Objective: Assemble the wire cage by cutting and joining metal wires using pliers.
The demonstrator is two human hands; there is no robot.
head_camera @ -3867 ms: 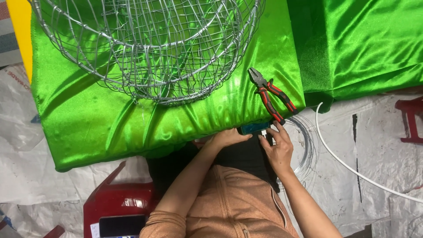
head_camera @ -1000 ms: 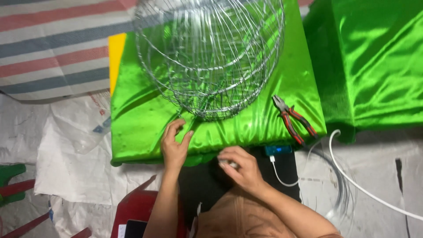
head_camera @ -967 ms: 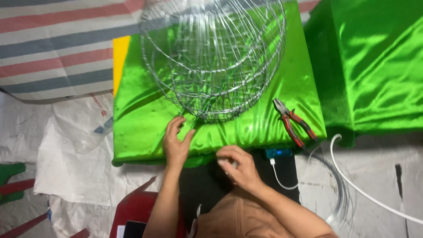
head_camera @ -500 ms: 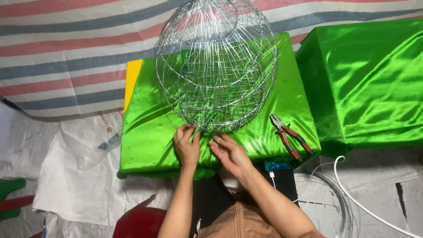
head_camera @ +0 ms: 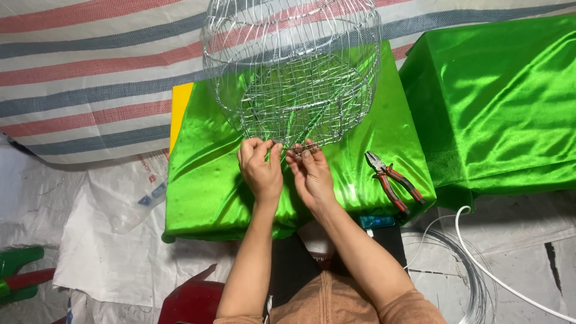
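Grip: both hands pinching the lower edge of the wire basket [head_camera: 292, 72], left hand [head_camera: 261, 170] with fingertips closed on the wire, right hand [head_camera: 311, 174] doing likewise just beside it.
Basket: resting upright on the green satin cushion [head_camera: 204, 186], rounded mesh rising toward the top edge of view.
Pliers: red-handled pliers [head_camera: 393, 183] lying on the same cushion, right of the hands, apart from them.
Surface: shiny green cloth wrinkling over the cushion; second green-covered block [head_camera: 498, 108] sitting just to the right.
Floor: white woven sheeting [head_camera: 102, 252] spreading underneath; coil of thin wire [head_camera: 462, 270] and white cable [head_camera: 498, 276] lying at lower right.
Backdrop: striped red, grey and white tarpaulin [head_camera: 90, 72] running behind.
Edge: red plastic stool [head_camera: 189, 300] showing near the knees.
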